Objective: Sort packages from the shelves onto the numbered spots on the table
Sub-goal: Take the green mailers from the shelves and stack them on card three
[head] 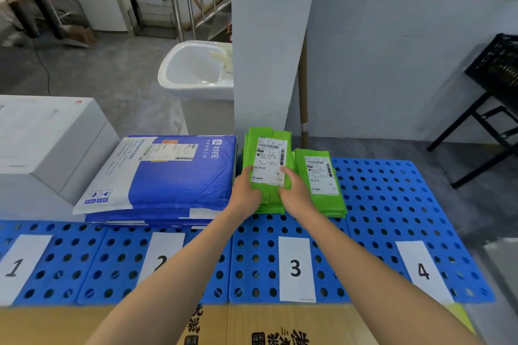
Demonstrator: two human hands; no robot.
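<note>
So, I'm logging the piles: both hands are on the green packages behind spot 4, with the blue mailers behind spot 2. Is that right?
Not quite. In the head view the left hand and right hand hold the green packages behind spot 3, not spot 4. The blue mailers do lie behind spot 2.

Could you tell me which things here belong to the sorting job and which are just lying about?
Part of the job:
- green package, held by left hand and right hand
- second green stack
- blue mailers
- number cards 1, 3, 4

Lying about:
- white sink
- white box
- black crate
</note>
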